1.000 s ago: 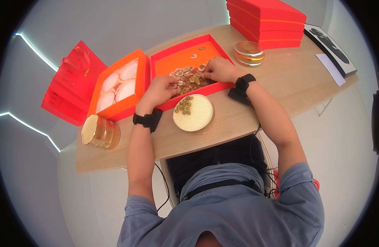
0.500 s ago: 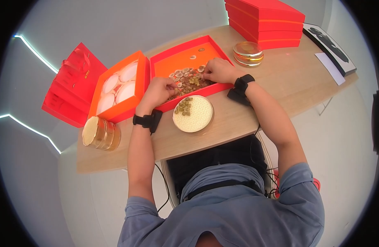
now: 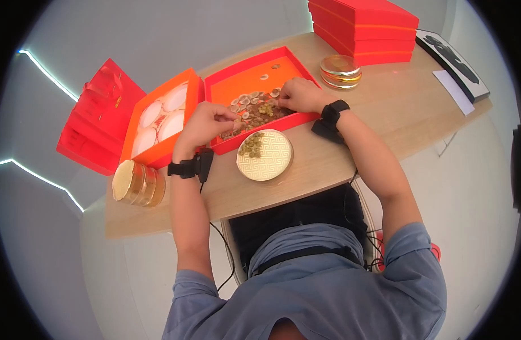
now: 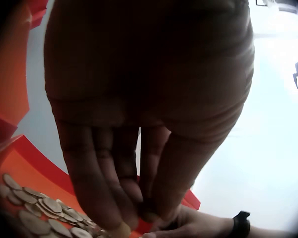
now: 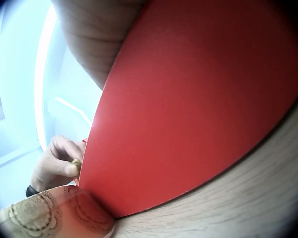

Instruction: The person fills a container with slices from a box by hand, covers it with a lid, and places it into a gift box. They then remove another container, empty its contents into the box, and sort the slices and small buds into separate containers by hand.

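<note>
An orange-lined red box (image 3: 238, 79) holds pale dried slices (image 3: 246, 101) and a heap of small brown and yellow-green dried pieces (image 3: 266, 110). My left hand (image 3: 206, 124) is over its front left corner, pinching a small yellow-brown dried piece (image 5: 76, 167) between thumb and fingers. My right hand (image 3: 300, 96) reaches over the front wall, curled fingertips down at the heap's right side. The box wall hides those fingertips in the right wrist view, and I cannot tell whether they hold anything. Yellow-green pieces (image 3: 251, 146) lie on a round gold-patterned lid (image 3: 274, 156) in front.
Left of the box stand an open box with white round items (image 3: 173, 124), a red gift bag (image 3: 102, 107) and a gold-topped jar (image 3: 139, 184). Stacked red boxes (image 3: 379, 34), a gold-rimmed round container (image 3: 341, 72) and a black-and-white box (image 3: 456, 65) are at the right.
My left hand has lifted from the heap and drawn back to the left, with a small dried piece in its fingertips. The right hand stays at the heap.
</note>
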Motion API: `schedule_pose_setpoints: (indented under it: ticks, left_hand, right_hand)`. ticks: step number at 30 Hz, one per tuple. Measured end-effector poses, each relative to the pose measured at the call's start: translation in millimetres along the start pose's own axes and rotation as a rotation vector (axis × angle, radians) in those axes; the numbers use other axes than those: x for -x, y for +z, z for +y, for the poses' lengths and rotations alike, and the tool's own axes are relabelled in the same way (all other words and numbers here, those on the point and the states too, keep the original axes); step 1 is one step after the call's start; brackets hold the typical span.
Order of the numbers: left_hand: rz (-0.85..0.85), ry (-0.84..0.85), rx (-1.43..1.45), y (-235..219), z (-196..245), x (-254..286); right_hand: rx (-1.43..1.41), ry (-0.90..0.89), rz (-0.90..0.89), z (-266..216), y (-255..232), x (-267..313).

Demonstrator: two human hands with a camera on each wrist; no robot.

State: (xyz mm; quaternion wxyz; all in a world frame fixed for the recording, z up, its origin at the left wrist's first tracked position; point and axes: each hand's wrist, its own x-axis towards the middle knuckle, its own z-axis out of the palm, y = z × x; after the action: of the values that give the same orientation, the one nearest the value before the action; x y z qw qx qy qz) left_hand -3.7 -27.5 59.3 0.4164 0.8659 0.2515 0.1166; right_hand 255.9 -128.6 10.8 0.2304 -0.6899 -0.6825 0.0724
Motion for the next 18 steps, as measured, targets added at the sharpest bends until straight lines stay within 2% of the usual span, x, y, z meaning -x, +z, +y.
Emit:
schedule_pose_setpoints:
  ticks: [3, 6, 13, 18]
  left_hand:
    - [-0.259, 0.061, 0.171, -11, 3, 12]
    - [-0.367, 0.041, 0.127, -9, 10, 17]
    - [-0.402, -0.021, 0.092, -1, 12, 14]
    - [-0.412, -0.03, 0.077, 2, 9, 10]
  right_hand:
    - [-0.023, -0.026, 0.037, -1, 0, 2]
    - [-0.033, -0.035, 0.063, 0, 2, 2]
    - [0.005, 0.005, -0.005, -2, -1, 1]
    - [-0.008, -0.016, 0.035, 1, 3, 0]
